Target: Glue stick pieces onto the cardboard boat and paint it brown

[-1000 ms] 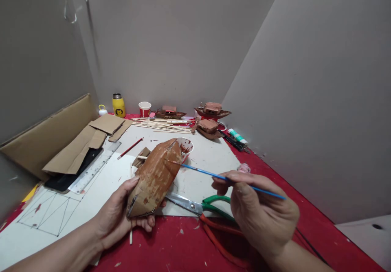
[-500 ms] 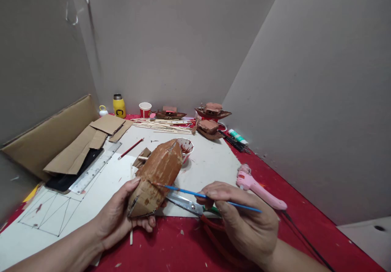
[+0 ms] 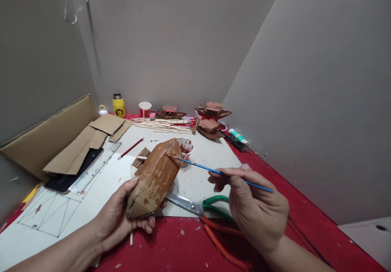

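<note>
A cardboard boat hull (image 3: 155, 172), tilted with its underside up, rests in my left hand (image 3: 122, 211), whose thumb and fingers grip its lower end. Brown paint coats much of the hull, while bare cardboard shows at the near end. My right hand (image 3: 256, 207) pinches a blue paintbrush (image 3: 210, 169) by its handle. The brush tip meets the hull's painted side near its far end. Behind the hull stands a paper cup (image 3: 187, 148) with reddish-brown paint in it. Scissors (image 3: 195, 207) with one green and one orange handle lie below, partly covered by my right hand.
Cardboard pieces (image 3: 73, 150) and a clear ruler (image 3: 94, 170) lie at left, near a pencil (image 3: 130, 148). Thin wooden sticks (image 3: 165, 125) spread at the back beside brown model boats (image 3: 209, 128). A yellow bottle (image 3: 119, 106) and a red cup (image 3: 145, 109) stand by the wall.
My right hand has moved up and right, and the brush tip has shifted from the hull's middle toward its far end. The pink glue gun is now mostly hidden behind my hand.
</note>
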`<action>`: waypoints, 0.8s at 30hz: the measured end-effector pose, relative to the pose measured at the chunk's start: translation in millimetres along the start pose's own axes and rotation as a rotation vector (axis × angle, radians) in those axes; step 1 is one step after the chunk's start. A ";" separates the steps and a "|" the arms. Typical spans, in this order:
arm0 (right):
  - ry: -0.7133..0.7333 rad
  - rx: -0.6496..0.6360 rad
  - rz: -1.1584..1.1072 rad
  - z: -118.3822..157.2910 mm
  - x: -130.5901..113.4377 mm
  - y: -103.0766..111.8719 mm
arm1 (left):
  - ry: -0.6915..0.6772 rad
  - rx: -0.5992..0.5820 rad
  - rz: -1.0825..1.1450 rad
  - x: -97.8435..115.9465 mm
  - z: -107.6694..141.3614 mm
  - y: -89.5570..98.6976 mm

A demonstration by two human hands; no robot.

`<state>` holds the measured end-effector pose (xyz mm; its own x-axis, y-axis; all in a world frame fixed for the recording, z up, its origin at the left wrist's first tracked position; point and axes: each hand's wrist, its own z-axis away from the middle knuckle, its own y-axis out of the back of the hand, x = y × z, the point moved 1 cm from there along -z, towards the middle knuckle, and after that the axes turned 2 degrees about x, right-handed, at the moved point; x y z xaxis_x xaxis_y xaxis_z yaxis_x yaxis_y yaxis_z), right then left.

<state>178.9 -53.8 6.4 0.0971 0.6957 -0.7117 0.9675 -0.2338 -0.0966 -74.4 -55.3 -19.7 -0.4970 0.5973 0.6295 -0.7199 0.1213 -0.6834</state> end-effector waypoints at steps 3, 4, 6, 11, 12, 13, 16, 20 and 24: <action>0.004 -0.102 0.007 3.3 -1.3 -2.9 | -0.001 0.026 0.003 1.0 -0.5 -0.1; 0.013 -0.156 -0.002 5.6 -3.1 -4.6 | -0.004 0.032 0.002 1.1 -0.7 0.0; 0.052 -0.276 -0.043 10.2 -7.4 -8.5 | -0.016 0.036 0.003 1.1 -0.9 0.0; 0.171 -0.416 -0.106 11.5 -11.7 -12.7 | -0.033 0.030 0.003 0.7 -1.0 0.6; 0.156 -0.381 -0.090 9.3 -10.3 -11.4 | -0.026 0.020 0.007 0.6 -1.0 0.9; 0.127 -0.323 -0.068 6.7 -8.2 -9.4 | -0.018 0.007 0.013 0.3 -1.0 1.1; 0.049 -0.114 0.000 -1.5 0.5 -1.5 | -0.007 -0.025 0.025 -0.5 -1.0 1.5; 0.022 0.010 0.007 -5.5 4.4 1.6 | -0.012 -0.012 0.023 -0.6 -0.9 1.1; 0.089 -0.206 -0.049 -2.0 -7.7 -6.7 | -0.020 -0.005 0.020 0.1 -1.5 1.5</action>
<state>172.1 -56.2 13.9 0.0599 0.7619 -0.6449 0.9979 -0.0611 0.0205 -74.8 -53.9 -21.2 -0.5205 0.5840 0.6230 -0.7075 0.1135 -0.6975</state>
